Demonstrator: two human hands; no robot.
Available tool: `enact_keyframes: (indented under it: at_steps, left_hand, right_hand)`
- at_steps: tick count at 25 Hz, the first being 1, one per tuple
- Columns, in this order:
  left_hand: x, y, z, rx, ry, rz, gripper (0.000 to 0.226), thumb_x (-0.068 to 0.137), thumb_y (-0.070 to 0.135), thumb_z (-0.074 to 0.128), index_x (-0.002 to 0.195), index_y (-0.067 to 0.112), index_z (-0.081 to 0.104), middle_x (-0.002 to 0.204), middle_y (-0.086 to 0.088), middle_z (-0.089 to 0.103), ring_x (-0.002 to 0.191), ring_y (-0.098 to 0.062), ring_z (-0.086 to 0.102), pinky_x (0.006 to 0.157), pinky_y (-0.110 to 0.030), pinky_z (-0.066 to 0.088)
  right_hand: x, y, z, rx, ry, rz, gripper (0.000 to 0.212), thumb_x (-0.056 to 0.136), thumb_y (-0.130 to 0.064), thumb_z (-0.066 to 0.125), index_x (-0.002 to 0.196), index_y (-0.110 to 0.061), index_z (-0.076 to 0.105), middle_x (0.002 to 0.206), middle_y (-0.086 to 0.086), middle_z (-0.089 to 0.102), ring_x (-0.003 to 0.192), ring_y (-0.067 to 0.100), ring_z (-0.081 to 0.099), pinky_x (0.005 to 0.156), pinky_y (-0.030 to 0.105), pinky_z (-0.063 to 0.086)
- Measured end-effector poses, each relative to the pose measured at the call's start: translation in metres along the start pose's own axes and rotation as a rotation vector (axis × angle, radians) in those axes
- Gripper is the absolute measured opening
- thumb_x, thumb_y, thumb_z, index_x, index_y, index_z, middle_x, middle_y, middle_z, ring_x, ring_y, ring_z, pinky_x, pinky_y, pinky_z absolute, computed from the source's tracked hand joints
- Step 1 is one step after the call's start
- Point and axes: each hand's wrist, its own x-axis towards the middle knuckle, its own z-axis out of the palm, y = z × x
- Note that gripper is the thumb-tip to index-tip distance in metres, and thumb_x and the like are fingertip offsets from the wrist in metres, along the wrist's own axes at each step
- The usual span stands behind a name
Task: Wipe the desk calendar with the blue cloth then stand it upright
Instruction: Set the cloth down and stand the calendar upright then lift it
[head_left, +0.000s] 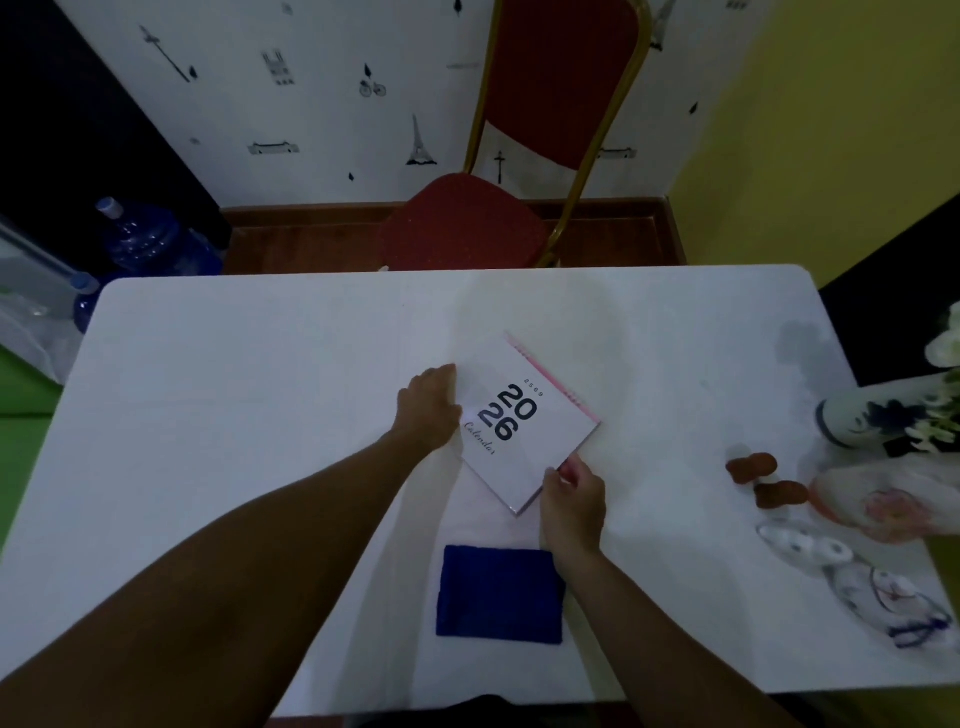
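Observation:
The white desk calendar (540, 431), printed "2026 Calendar" with a pink spiral edge, lies flat and turned at an angle in the middle of the white table (234, 389). My left hand (428, 408) grips its left edge. My right hand (574, 499) pinches its near right corner. The folded blue cloth (498, 595) lies flat on the table just in front of the calendar, below my right wrist, and neither hand touches it.
At the table's right side are a blue-and-white vase with flowers (872, 415), two brown lumps (766, 480), a plastic bag (893, 504) and clear packaging (852, 577). A red chair (467, 223) stands behind the table. Blue water bottles (140, 239) stand at the far left.

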Motion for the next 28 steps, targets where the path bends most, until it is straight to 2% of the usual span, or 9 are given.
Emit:
enact_keyframes:
  at_steps: [3, 8, 10, 13, 17, 21, 23, 25, 28]
  left_hand:
    - [-0.003, -0.007, -0.009, -0.142, 0.002, -0.054, 0.065, 0.083, 0.009, 0.074, 0.142, 0.01, 0.048, 0.138, -0.014, 0.055, 0.126, -0.032, 0.051, 0.108, -0.046, 0.04]
    - [-0.018, -0.009, -0.026, -0.444, -0.038, -0.171, 0.074, 0.077, 0.012, 0.084, 0.139, 0.013, 0.046, 0.12, -0.01, 0.059, 0.102, -0.026, 0.059, 0.087, -0.037, 0.055]
    - [-0.024, -0.014, -0.034, -0.498, -0.057, -0.137, 0.06, 0.077, 0.016, 0.084, 0.129, 0.013, 0.054, 0.114, -0.005, 0.062, 0.101, -0.025, 0.062, 0.083, -0.035, 0.056]
    - [-0.035, -0.019, -0.043, -0.466, 0.001, -0.043, 0.021, 0.09, 0.025, 0.071, 0.104, 0.012, 0.061, 0.102, -0.004, 0.066, 0.091, -0.023, 0.064, 0.073, -0.03, 0.055]
    - [-0.051, -0.018, -0.04, -0.474, 0.125, 0.129, 0.017, 0.105, 0.032, 0.041, 0.105, 0.019, 0.052, 0.103, 0.004, 0.063, 0.086, -0.012, 0.062, 0.058, -0.014, 0.052]
    - [-0.061, -0.028, -0.021, -0.496, 0.086, 0.191, 0.024, 0.105, 0.036, 0.038, 0.113, 0.018, 0.052, 0.113, 0.007, 0.063, 0.095, -0.011, 0.063, 0.065, -0.009, 0.052]
    - [-0.064, -0.035, -0.011, -0.499, 0.063, 0.184, 0.026, 0.106, 0.035, 0.038, 0.121, 0.02, 0.052, 0.118, 0.007, 0.062, 0.098, -0.012, 0.062, 0.066, -0.006, 0.051]
    - [-0.067, -0.039, -0.004, -0.498, 0.036, 0.185, 0.028, 0.107, 0.033, 0.036, 0.13, 0.026, 0.05, 0.123, 0.01, 0.06, 0.103, -0.01, 0.06, 0.07, -0.004, 0.05]
    - [-0.068, -0.041, 0.0, -0.491, 0.012, 0.165, 0.034, 0.107, 0.031, 0.035, 0.14, 0.03, 0.046, 0.129, 0.011, 0.059, 0.11, -0.011, 0.057, 0.084, -0.012, 0.052]
  right_hand:
    - [0.005, -0.002, -0.006, 0.087, -0.021, 0.019, 0.027, 0.093, -0.014, 0.067, 0.117, -0.024, 0.068, 0.105, -0.004, 0.072, 0.09, 0.007, 0.069, 0.067, 0.02, 0.054]
    - [0.015, -0.016, -0.018, 0.188, -0.103, 0.018, 0.061, 0.086, 0.0, 0.072, 0.138, -0.028, 0.053, 0.118, -0.009, 0.069, 0.096, 0.0, 0.066, 0.087, 0.033, 0.059]
    - [0.02, -0.027, -0.027, 0.175, -0.135, -0.049, 0.067, 0.087, 0.0, 0.072, 0.142, -0.029, 0.049, 0.118, -0.008, 0.068, 0.1, 0.005, 0.068, 0.087, 0.032, 0.059]
    - [0.028, -0.049, -0.037, 0.135, -0.161, -0.186, 0.063, 0.09, -0.005, 0.071, 0.142, -0.032, 0.048, 0.11, -0.01, 0.069, 0.099, 0.006, 0.07, 0.079, 0.025, 0.059]
    - [0.026, -0.068, -0.042, 0.023, -0.101, -0.414, 0.058, 0.098, -0.009, 0.064, 0.144, -0.032, 0.038, 0.113, -0.013, 0.064, 0.095, -0.001, 0.063, 0.071, 0.004, 0.048]
    - [0.026, -0.062, -0.043, -0.053, -0.072, -0.487, 0.053, 0.101, -0.004, 0.057, 0.148, -0.022, 0.038, 0.134, 0.004, 0.063, 0.115, 0.016, 0.062, 0.093, 0.024, 0.051]
    - [0.026, -0.051, -0.044, -0.119, -0.109, -0.518, 0.053, 0.102, -0.001, 0.052, 0.149, -0.018, 0.036, 0.139, 0.007, 0.061, 0.123, 0.021, 0.06, 0.098, 0.027, 0.049]
    - [0.025, -0.042, -0.046, -0.17, -0.142, -0.544, 0.055, 0.102, 0.002, 0.05, 0.149, -0.019, 0.034, 0.141, 0.007, 0.059, 0.126, 0.019, 0.058, 0.1, 0.023, 0.047]
    - [0.026, -0.032, -0.047, -0.202, -0.164, -0.554, 0.058, 0.101, 0.003, 0.05, 0.149, -0.023, 0.032, 0.143, 0.003, 0.057, 0.124, 0.008, 0.053, 0.093, 0.0, 0.039]
